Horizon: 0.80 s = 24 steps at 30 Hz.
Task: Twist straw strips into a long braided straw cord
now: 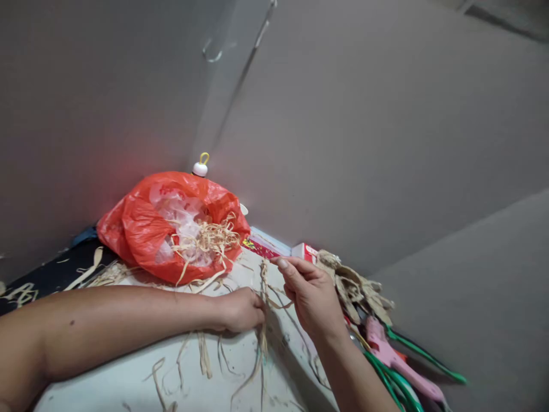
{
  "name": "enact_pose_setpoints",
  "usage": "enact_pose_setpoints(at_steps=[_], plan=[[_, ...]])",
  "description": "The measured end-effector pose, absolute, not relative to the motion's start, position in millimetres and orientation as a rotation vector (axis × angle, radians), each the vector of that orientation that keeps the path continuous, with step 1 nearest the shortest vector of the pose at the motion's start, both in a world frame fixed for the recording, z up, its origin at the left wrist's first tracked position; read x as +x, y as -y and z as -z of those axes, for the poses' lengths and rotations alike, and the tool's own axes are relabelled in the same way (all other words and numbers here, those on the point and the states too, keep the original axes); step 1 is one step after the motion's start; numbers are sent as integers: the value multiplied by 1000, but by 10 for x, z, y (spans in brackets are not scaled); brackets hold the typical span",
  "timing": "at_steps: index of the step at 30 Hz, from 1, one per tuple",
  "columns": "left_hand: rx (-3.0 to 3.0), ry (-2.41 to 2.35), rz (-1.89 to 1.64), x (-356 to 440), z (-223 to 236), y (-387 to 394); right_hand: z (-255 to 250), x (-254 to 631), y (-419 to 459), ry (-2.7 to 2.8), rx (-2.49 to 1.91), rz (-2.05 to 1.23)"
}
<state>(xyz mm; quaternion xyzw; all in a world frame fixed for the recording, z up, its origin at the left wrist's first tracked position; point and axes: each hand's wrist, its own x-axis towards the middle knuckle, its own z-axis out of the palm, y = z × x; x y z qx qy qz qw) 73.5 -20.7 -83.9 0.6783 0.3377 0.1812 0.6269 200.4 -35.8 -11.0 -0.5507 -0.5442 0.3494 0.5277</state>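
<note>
My left hand (pixel 240 310) rests on the pale table surface (pixel 128 383), fingers closed round a bundle of straw-coloured raffia strands (pixel 262 326) that trail down toward me. My right hand (pixel 309 294) is raised beside it, thumb and forefinger pinched on the upper end of the same strands near a knotted part. Loose raffia pieces lie scattered on the surface under both hands.
A red plastic bag (pixel 141 229) stuffed with raffia and clear plastic sits at the back left, a small white-capped object (pixel 200 167) behind it. At the right lie finished raffia pieces (pixel 355 289), a pink glue gun (pixel 392 355), green-handled tools (pixel 398 389) and a red-and-white box (pixel 304 250). Grey walls enclose the corner.
</note>
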Motion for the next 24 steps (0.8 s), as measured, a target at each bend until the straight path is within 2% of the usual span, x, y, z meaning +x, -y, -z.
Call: enact_pose_setpoints(at_steps=[6, 13, 24], plan=[[1527, -831, -354, 697, 742, 209, 430, 2266, 525, 1077, -1355, -1081], [1488, -753, -356, 702, 702, 183, 482, 2410, 689, 917, -1364, -1312], [1412, -751, -292, 703, 673, 153, 656, 2312, 797, 875, -1381, -1270]])
